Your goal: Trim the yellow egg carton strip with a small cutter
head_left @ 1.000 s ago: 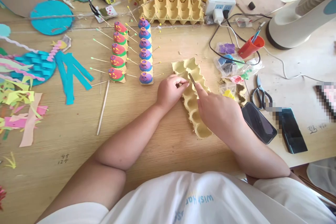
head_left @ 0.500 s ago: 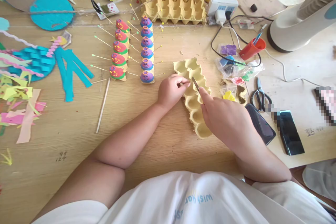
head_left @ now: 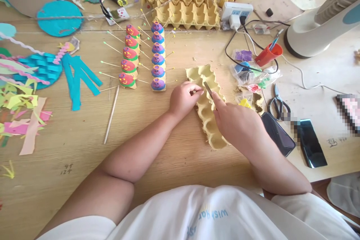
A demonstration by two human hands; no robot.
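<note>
A yellow egg carton piece (head_left: 208, 115) with two rows of cups lies on the table before me. My left hand (head_left: 184, 97) is closed on its left edge near the far end, fingers curled over a cup wall. In my right hand (head_left: 234, 118) is a knife (head_left: 208, 89), its narrow blade resting among the cups close to my left fingertips. The index finger stretches along the knife; its handle is hidden in the palm. Further left stand two painted egg-carton caterpillars, one red and green (head_left: 129, 53), one purple and blue (head_left: 158, 59), with cotton swabs stuck in them.
Large egg trays (head_left: 185, 9) lie at the back beside a power strip (head_left: 236, 10). On the right are a red cup (head_left: 269, 54), bagged clay (head_left: 244, 68), scissors (head_left: 278, 105), two phones (head_left: 311, 144) and a white appliance (head_left: 312, 33). Paper crafts (head_left: 42, 67) cover the left.
The view has shifted slightly, so things on the table sit a little lower. Both hands keep nearly the same place on the carton, and the knife blade has barely moved.
</note>
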